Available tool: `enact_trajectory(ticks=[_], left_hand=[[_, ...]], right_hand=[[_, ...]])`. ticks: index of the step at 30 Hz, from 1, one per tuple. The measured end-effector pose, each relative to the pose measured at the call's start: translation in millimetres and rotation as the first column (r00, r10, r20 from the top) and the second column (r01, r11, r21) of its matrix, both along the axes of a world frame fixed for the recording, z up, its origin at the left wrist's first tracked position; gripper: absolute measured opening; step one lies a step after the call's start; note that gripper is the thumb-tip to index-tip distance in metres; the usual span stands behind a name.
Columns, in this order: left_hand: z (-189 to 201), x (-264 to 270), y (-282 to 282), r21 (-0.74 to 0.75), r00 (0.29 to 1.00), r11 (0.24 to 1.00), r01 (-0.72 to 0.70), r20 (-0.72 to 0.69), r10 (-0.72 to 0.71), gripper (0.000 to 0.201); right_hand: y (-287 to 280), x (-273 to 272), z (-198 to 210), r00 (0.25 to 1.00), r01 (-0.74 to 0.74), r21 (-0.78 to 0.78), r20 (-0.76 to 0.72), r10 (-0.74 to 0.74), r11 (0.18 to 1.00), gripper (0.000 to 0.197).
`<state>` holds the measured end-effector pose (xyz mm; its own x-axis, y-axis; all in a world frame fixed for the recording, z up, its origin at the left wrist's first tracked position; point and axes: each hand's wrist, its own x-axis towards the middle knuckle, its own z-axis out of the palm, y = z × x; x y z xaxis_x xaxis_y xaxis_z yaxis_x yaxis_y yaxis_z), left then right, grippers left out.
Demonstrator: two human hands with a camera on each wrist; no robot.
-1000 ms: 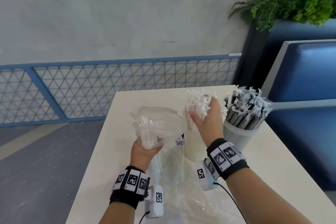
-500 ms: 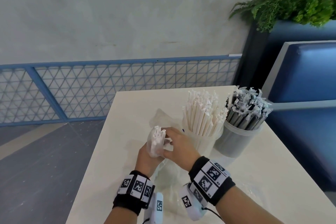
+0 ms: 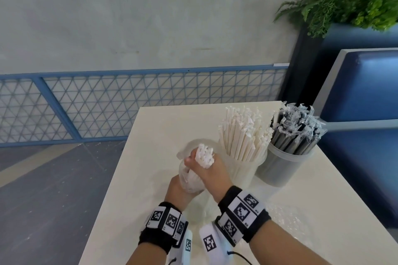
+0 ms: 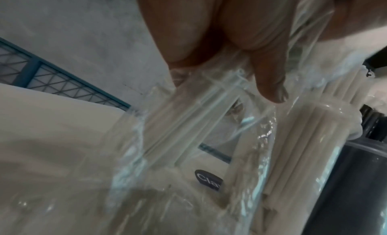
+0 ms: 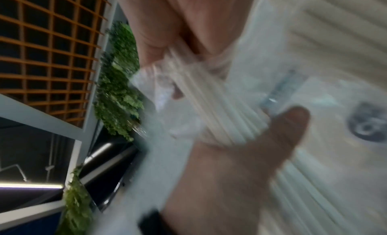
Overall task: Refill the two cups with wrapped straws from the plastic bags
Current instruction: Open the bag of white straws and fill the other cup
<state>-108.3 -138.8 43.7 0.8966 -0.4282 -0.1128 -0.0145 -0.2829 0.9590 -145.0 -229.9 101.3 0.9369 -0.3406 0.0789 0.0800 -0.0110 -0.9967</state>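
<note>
A bundle of white straws [image 3: 204,154] pokes up out of a clear plastic bag [image 3: 189,176], just left of the white-straw cup [image 3: 243,170]. The right hand [image 3: 210,171] curls round the bundle's upper part; the left hand [image 3: 177,188] grips the bag lower down. The cup of dark straws [image 3: 284,165] stands right of both on the table [image 3: 150,135].

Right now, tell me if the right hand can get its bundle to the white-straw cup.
Probably yes: the right hand grips the bundle right beside the white-straw cup, though that cup looks nearly full.
</note>
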Motion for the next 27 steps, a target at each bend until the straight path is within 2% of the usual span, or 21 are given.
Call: enact_trajectory(ticks=[2, 3, 5, 6, 8, 10, 11, 13, 15, 17, 20, 22, 24, 27], left_hand=[[-7.3, 3.4, -4.5, 0.031, 0.997, 0.996, -0.081, 0.016, 0.080, 0.006], [-8.5, 6.0, -6.3, 0.024, 0.992, 0.992, -0.123, -0.002, 0.123, 0.009], [-4.8, 9.4, -6.5, -0.036, 0.995, 0.995, -0.096, -0.032, 0.095, 0.018], [-1.1, 10.2, -5.7, -0.073, 0.997, 0.995, -0.074, 0.001, 0.075, 0.021], [8.5, 7.5, -9.0, 0.009, 0.989, 0.996, -0.087, 0.120, 0.085, 0.013], [15.5, 3.2, -9.3, 0.055, 0.962, 0.990, -0.130, 0.247, 0.112, 0.008], [20.5, 0.5, -9.3, 0.029, 0.951, 0.993, -0.112, 0.292, 0.099, 0.007], [25.7, 0.8, -7.2, -0.032, 0.965, 0.999, -0.026, 0.260, 0.033, 0.023], [23.7, 6.2, -1.6, -0.049, 0.982, 0.999, -0.005, 0.189, 0.014, 0.032], [16.8, 13.6, 1.7, -0.020, 0.986, 0.997, -0.070, 0.148, 0.072, 0.035], [5.6, 24.1, 5.1, -0.091, 0.983, 0.979, -0.182, -0.013, 0.181, 0.037], [1.2, 30.9, 13.2, -0.153, 0.979, 0.968, -0.199, 0.009, 0.203, 0.031], [0.1, 35.3, 19.2, -0.188, 0.962, 0.949, -0.251, 0.058, 0.266, 0.033], [8.2, 37.4, 21.2, -0.327, 0.944, 0.888, -0.323, -0.047, 0.326, 0.032]], right_hand=[[-5.7, -0.8, 20.3, 0.994, -0.011, 0.042, 0.109, 0.006, 0.999, 0.012], [-9.4, -1.1, 30.2, 0.988, -0.020, 0.058, 0.156, 0.011, 0.998, 0.011], [-15.7, -3.3, 45.4, 0.977, -0.060, 0.069, 0.206, 0.045, 0.996, 0.011], [-18.0, -3.4, 47.1, 0.977, -0.080, 0.049, 0.204, 0.068, 0.996, 0.014], [-20.4, -4.4, 42.5, 0.987, -0.090, -0.093, 0.125, 0.101, 0.992, 0.021], [-19.2, -8.1, 36.5, 0.992, -0.093, -0.215, 0.060, 0.108, 0.972, 0.019], [-19.1, -10.2, 36.7, 0.992, -0.083, -0.216, 0.076, 0.102, 0.973, 0.015], [-23.2, -13.4, 47.8, 0.984, -0.033, -0.195, 0.166, 0.066, 0.980, 0.015], [-30.5, -15.1, 68.5, 0.962, 0.086, -0.176, 0.272, -0.035, 0.981, 0.021], [-41.0, -15.7, 91.2, 0.918, 0.223, -0.141, 0.364, -0.158, 0.965, 0.023], [-60.2, -15.7, 115.2, 0.861, 0.351, -0.186, 0.451, -0.238, 0.918, 0.030], [-71.9, -14.1, 119.8, 0.843, 0.400, -0.225, 0.472, -0.259, 0.889, 0.027], [-78.6, -9.4, 116.1, 0.838, 0.431, -0.250, 0.467, -0.281, 0.867, 0.020], [-78.2, -1.1, 98.9, 0.878, 0.420, -0.311, 0.378, -0.294, 0.853, 0.018]])
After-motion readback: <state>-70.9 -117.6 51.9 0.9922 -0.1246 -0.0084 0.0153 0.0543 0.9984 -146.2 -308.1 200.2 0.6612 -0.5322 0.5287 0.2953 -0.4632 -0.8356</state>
